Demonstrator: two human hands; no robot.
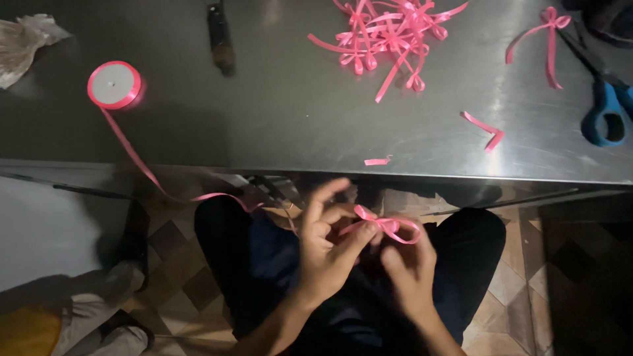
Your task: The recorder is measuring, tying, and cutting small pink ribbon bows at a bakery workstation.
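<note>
— So, forming a small pink ribbon bow (pixel 379 225) over the lap, below the table edge (pixel 395 177); left hand (pixel 330 247) pinching the knot from nine o'clock, index finger raised and spread; right hand (pixel 409 267) pressed in from five o'clock, fingertips closed on the loop at three o'clock.

— Best way to finish the pull?

— Probably: hold the knot pinched hard, draw both loops evenly, keep the ribbon flat rather than twisted; watch the trailing ribbon (pixel 142 161) running up to ten o'clock, over the table edge to the pink spool (pixel 113 84); slack there, so no tug on the spool for now.

— Room to move?

— Tight above: table edge just beyond the knuckles at twelve o'clock; open space at six o'clock over the dark trousers; knees at either side. On the steel table (pixel 277 112): heap of finished bows (pixel 389 33) at twelve o'clock, lone bow (pixel 544 39) and blue-handled scissors (pixel 603 99) toward two o'clock, cut scraps (pixel 484 128) near the edge, dark tool (pixel 221 36) at eleven; bare steel between spool and heap for setting things down.
</note>
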